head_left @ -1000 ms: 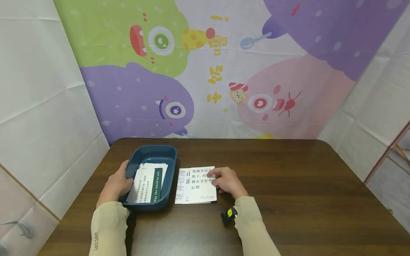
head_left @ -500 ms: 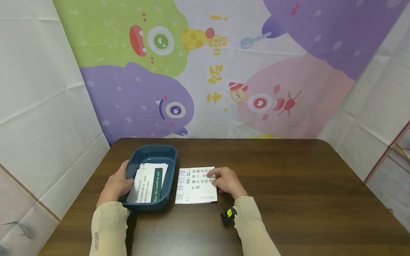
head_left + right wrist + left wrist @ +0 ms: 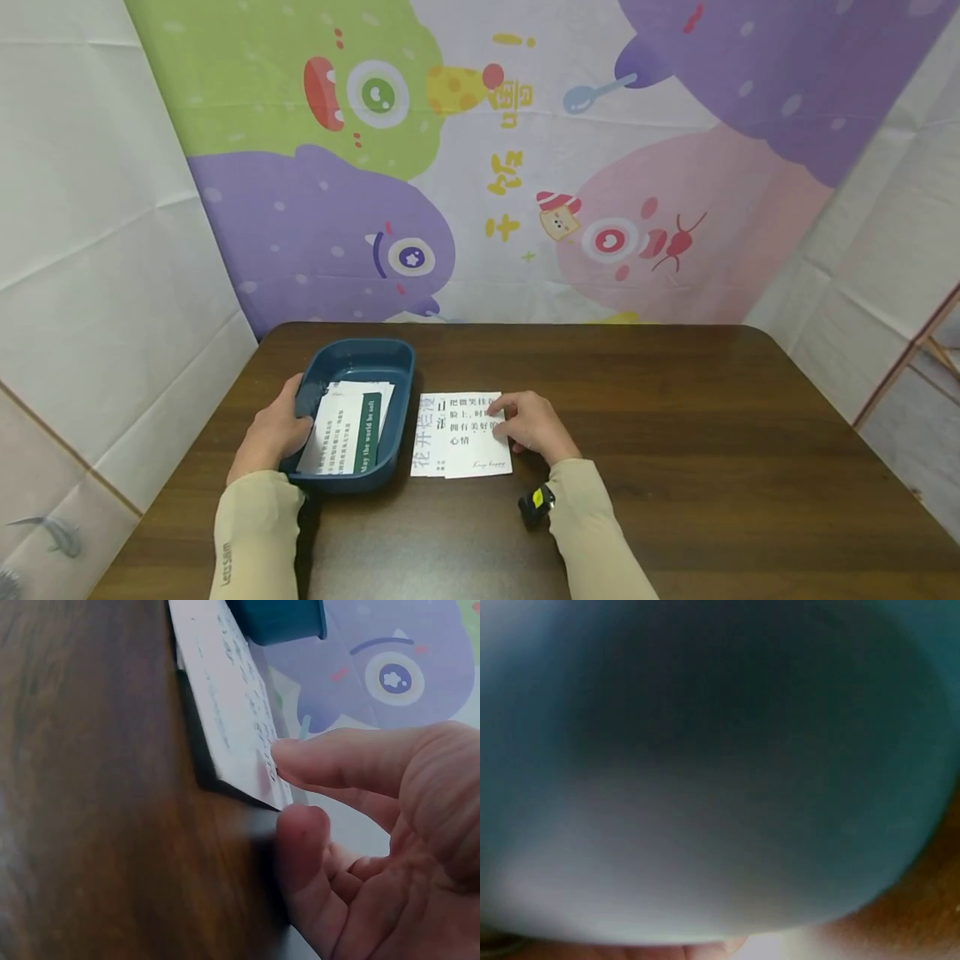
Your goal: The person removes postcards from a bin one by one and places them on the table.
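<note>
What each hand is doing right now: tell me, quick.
Left hand: closed, holding the blue tray by its side.
Right hand: touching the white card near its edge; whether pinching it, cannot be told.

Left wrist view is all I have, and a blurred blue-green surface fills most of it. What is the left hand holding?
Observer: A blue tray; the head view shows the left hand gripping its left side.

Operator: Copy. And what's going on to the right of that?

Observer: The right hand has its index fingertip over the face of a white printed card, near its right edge. Whether the thumb grips it, I can't tell.
</note>
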{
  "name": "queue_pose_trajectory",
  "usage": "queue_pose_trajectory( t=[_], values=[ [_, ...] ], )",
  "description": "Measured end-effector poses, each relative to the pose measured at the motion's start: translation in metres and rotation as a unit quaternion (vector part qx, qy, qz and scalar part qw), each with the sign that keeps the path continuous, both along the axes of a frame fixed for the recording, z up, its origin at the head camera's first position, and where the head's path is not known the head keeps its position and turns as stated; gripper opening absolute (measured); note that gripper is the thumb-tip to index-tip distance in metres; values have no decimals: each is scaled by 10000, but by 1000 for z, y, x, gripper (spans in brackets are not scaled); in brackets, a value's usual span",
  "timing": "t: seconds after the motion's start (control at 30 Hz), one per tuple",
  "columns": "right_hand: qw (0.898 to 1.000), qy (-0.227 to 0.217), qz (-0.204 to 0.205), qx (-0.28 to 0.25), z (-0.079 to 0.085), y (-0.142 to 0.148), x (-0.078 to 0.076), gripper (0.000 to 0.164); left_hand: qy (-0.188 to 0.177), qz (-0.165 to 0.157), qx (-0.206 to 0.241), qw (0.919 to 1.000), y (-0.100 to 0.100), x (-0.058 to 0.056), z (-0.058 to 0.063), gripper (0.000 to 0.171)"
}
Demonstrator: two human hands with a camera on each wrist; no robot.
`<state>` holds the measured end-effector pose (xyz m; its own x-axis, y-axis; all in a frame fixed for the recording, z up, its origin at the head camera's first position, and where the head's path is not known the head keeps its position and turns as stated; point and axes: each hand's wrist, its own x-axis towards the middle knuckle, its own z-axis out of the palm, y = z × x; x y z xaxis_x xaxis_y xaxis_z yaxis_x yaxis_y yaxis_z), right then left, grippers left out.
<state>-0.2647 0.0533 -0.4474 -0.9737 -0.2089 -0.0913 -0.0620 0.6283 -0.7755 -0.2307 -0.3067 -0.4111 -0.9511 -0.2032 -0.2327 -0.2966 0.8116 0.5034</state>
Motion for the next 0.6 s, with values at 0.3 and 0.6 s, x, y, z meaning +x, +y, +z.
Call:
queue_pose_trajectory(
  t=[0.3, 0.6],
  values=[
    [9998, 125, -79, 94, -3, -1, 0, 28, -53, 51, 36, 10000, 1, 1, 0, 75],
    [9994, 312, -30, 112, -3, -2, 1, 26, -53, 15, 23, 10000, 1, 2, 1, 74]
  ],
)
